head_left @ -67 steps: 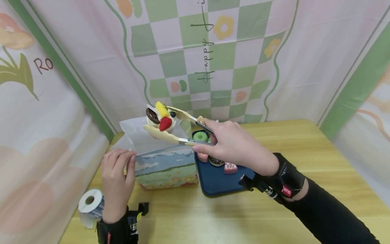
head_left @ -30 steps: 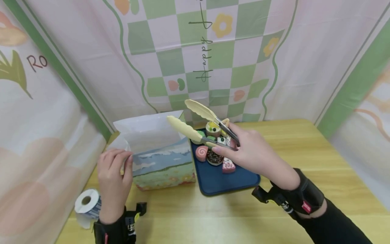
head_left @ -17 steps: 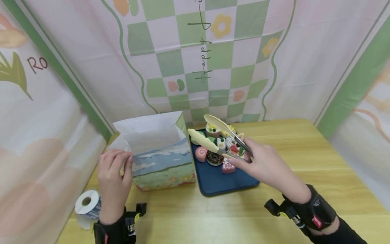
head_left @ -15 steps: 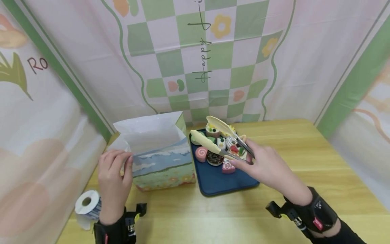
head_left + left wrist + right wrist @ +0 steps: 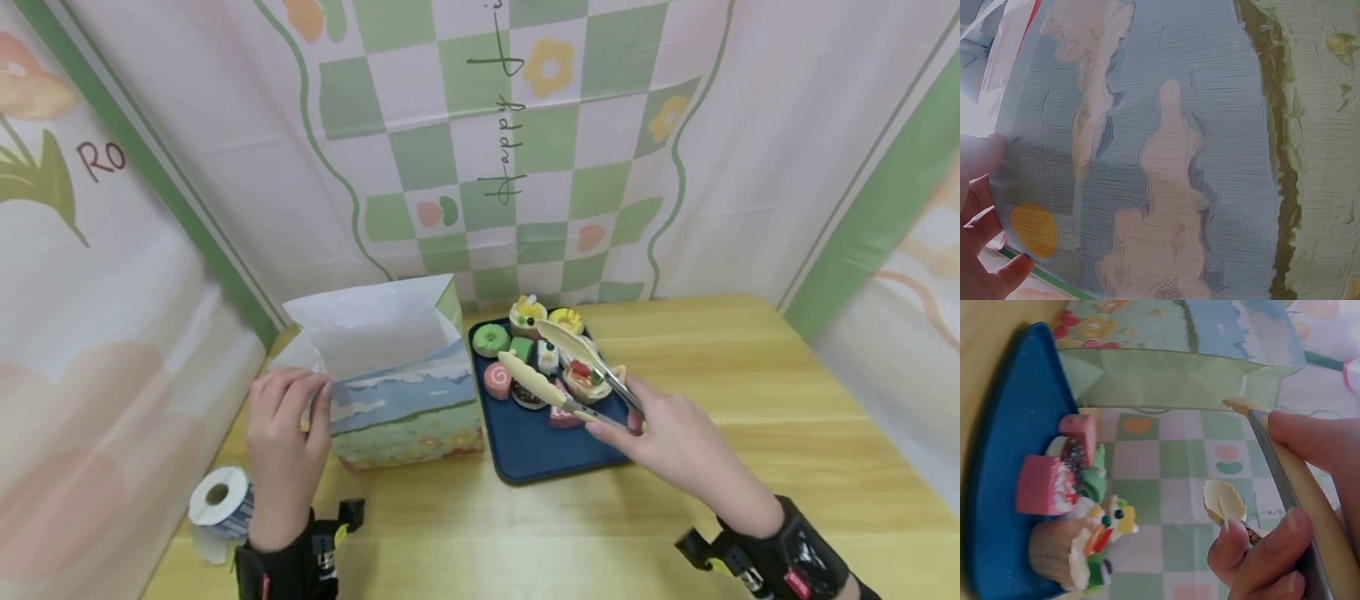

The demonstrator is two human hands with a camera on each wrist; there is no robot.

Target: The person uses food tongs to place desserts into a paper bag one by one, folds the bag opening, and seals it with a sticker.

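1. The left hand (image 5: 285, 429) is pinching the upper left edge of the paper bag (image 5: 408, 408), which is standing upright and open on the wooden table (image 5: 487, 533).
2. The right hand (image 5: 682, 437) is gripping the tongs (image 5: 535, 382); their 2 cream tips are pointing well apart from each other, above the blue tray (image 5: 551, 454).
3. In the head view, the tray is lying just to the right of the bag and is carrying several small cakes, among them a green ring (image 5: 491, 340) and a fruit tart (image 5: 583, 387).
4. The right wrist view is showing the pale green side panel (image 5: 1154, 378) with its folds; the head view is giving only a narrow part of it.
5. The left wrist view is showing closely a yellow oval (image 5: 1034, 230) on the bag, beside the fingers (image 5: 1013, 275).
6. Only the head view is showing the label roll (image 5: 221, 502), which is lying near the left wrist.
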